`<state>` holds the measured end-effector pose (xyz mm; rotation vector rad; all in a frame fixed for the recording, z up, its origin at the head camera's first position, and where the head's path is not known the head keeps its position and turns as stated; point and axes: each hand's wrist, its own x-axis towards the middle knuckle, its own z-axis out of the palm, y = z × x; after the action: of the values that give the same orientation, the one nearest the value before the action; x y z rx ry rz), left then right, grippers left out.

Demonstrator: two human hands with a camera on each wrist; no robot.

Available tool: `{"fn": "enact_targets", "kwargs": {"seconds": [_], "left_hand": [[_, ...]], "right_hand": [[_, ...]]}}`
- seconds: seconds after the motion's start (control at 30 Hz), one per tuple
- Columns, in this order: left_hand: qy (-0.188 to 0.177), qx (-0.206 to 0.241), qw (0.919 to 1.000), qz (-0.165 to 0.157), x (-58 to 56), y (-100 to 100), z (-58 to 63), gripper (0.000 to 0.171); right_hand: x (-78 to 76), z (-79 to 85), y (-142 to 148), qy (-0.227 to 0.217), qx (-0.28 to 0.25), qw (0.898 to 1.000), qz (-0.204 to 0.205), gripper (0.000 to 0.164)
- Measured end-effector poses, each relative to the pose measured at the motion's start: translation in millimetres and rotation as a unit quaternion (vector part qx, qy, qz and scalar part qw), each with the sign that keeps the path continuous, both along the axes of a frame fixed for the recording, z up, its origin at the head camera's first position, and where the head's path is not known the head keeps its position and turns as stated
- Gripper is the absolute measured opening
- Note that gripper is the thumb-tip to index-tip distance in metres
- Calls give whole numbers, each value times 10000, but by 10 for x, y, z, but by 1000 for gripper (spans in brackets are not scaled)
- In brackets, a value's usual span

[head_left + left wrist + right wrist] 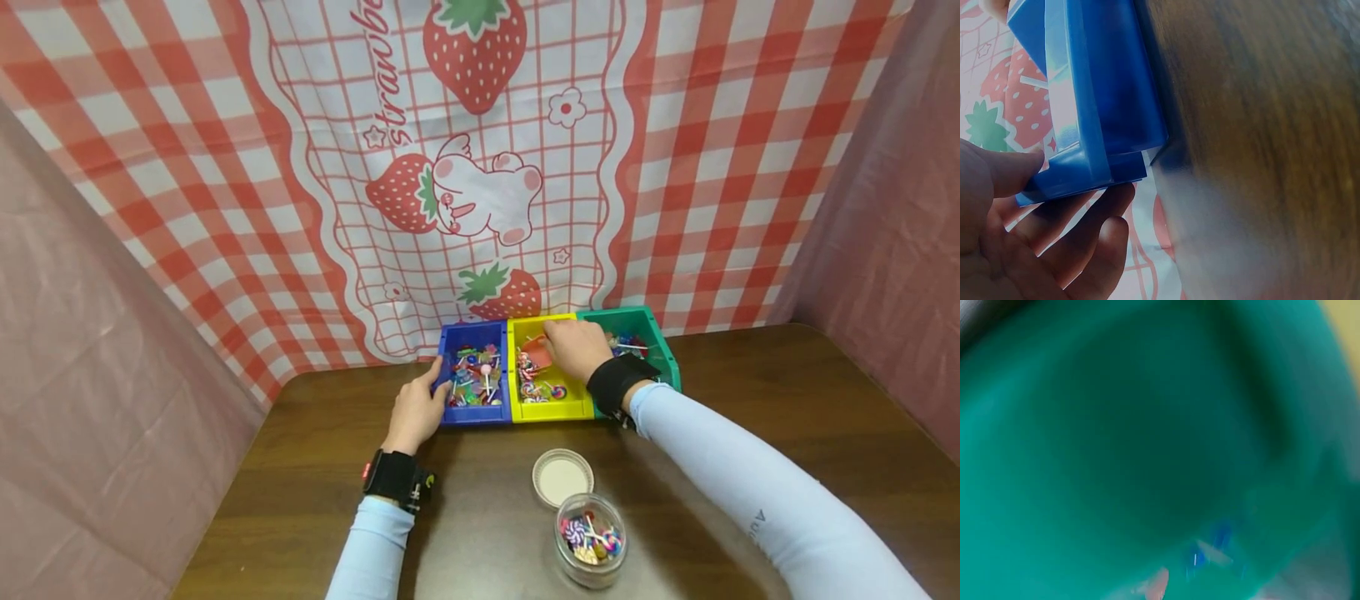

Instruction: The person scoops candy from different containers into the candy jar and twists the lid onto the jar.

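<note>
Three joined bins stand by the cloth: a blue bin [474, 414], a yellow bin [553, 411] and a green bin [617, 317]. My left hand [416, 412] grips the blue bin's left side. In the left wrist view the thumb lies over the blue rim [1088, 125], with fingers beneath its edge. Over the yellow bin, my right hand [577, 348] holds an orange scoop [537, 353] down among swirl lollipop charms [529, 388]. Its fingertips are hidden in the head view. Green bin wall [1116, 437] fills the blurred right wrist view.
Nearer me on the wooden table [300, 492] stands a glass jar [591, 575] partly filled with candy charms. A round lid [562, 478] lies just behind it. Assorted charms [474, 375] fill the blue bin's floor. A strawberry-print cloth [480, 192] hangs behind the bins.
</note>
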<state>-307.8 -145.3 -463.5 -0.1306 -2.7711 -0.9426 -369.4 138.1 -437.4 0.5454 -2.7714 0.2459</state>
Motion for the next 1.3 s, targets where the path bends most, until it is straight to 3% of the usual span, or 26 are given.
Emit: {"fn": "enact_targets", "kwargs": {"seconds": [0.2,0.53,0.77,1.3], "left_hand": [[-27,26,10000,-62,4,19,-22,51],[-16,15,10000,10,-10,-9,-16,51],[-69,41,10000,21,11,-13,-8,51],[-46,3,10000,39,0,-3,-2,51]], "right_hand": [[0,2,-35,-657,-495,9944,-661,21],[31,174,14,-925,-1019,9869,-847,22],[75,199,155,-1403,-1486,9763,-717,25],[197,211,440,-1684,-2491,9530,-373,27]]}}
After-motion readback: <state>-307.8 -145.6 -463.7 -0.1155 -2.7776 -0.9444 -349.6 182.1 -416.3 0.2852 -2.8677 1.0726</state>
